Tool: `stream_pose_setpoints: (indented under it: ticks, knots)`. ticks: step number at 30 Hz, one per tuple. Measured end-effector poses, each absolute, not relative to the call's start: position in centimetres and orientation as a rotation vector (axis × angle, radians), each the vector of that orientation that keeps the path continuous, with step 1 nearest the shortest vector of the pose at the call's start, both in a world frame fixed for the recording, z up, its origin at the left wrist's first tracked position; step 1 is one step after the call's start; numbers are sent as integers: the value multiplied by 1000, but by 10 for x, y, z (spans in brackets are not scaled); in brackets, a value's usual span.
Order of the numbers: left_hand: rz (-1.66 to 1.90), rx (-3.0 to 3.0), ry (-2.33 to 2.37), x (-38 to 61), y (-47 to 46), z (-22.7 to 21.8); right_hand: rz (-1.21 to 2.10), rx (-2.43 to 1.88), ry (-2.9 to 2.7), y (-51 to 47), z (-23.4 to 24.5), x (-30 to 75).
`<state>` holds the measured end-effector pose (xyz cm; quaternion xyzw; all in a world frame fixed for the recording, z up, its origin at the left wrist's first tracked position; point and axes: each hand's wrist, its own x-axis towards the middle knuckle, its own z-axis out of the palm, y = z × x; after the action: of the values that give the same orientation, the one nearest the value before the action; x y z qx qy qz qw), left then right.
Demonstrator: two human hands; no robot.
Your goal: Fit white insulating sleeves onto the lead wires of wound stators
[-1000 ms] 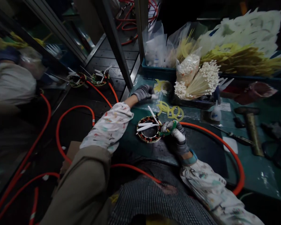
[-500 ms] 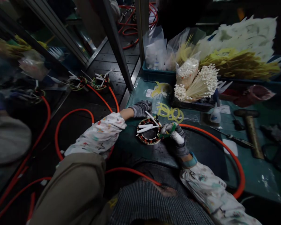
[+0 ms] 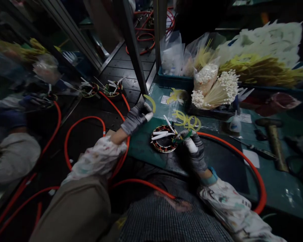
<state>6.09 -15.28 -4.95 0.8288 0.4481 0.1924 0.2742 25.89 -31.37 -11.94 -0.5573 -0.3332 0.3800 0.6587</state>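
My left hand, in a grey striped glove with white fingertips, is closed on a thin curved yellow strip, left of and apart from a motor stator. This wound ring lies on the green bench mat, with white sleeves across its opening and another standing up at its far side. My right hand, gloved alike, is closed at the stator's right edge around green wires. An orange cable runs right from there. Its fingers partly hide what they pinch.
Several yellow strips lie behind the stator. White-tipped sticks and a squeeze bottle stand farther back. A hammer lies at right. More stators with orange cables sit on the left conveyor, near a co-worker's gloved hand.
My left hand has moved left, away from the stator, and now shows the curved yellow strip in its fingers. My right hand stays at the stator's right edge. The view has shifted slightly.
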Motion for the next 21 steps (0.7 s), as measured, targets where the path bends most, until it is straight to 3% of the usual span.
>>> stream_pose_setpoints:
  ticks: [6,12,16,21]
  knots:
    - [809,2306,447,82,-251,-53,584,-1410,-923,-322,-131,253]
    - [998,2610,415,93,-253,-87,404,-1464,-960,-327,-147,253]
    - [1281,2186,434,88,-247,-84,499,-1407,-929,-321,-141,254]
    - [1241,1992,618,91,-245,-83,565,-1369,-926,-317,-141,255]
